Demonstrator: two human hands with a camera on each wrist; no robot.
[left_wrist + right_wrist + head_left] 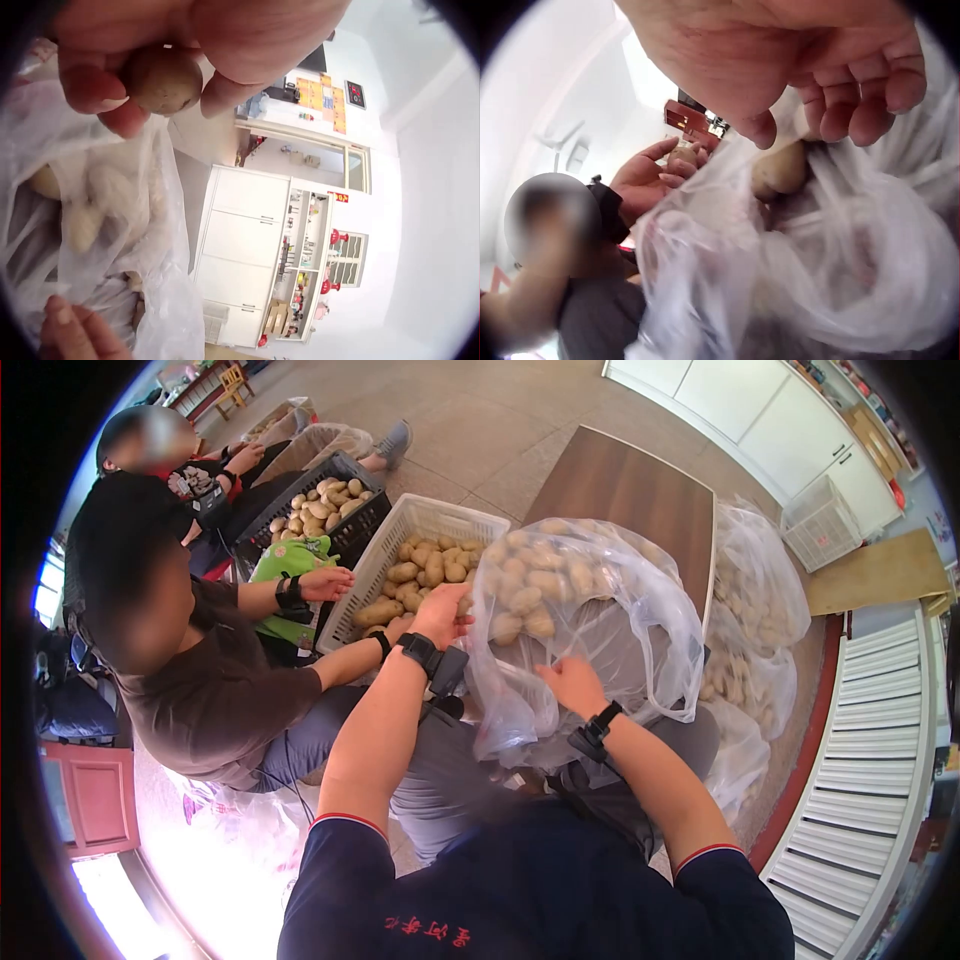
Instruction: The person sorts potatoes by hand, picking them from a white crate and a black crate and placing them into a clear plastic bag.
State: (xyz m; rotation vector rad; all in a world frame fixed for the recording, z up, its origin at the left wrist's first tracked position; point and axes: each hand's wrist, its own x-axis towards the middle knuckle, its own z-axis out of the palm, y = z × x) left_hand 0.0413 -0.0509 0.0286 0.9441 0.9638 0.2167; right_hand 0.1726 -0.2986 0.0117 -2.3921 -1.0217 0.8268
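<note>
Potato (165, 81) sits in the left hand (440, 618), near the center of the head view, between the white crate (455, 512) and the clear plastic bag (655, 660); the left wrist view puts it at the upper left of the frame, thumb on one side and bent fingers on the other, so that grip is closed round it. It looks rounded, firm and small enough for one hand, with a dark mark low on its pale brown skin. I'd expect it to be fairly light yet dense for its size, stiff enough to take a steady squeeze, and not fragile, though a hard knock or a fingernail could bruise or nick the skin. The surface seems dry and a bit dusty, so it should grip well enough; the curve is what might let it roll. The best hold is probably across the widest part, thumb opposite two or three fingers, with the pads flat. The right hand (575, 685) is at the near side of the bag, right of center, fingers curved and thumb apart from them in the right wrist view; whether it pinches any film I cannot tell. That film looks thin, limp and slippery, likely to fold or stretch under a small pinch, so a gathered fold of the rim would be the surer place to take it. The potatoes (530, 590) inside probably make the whole bag heavy and prone to shifting.
</note>
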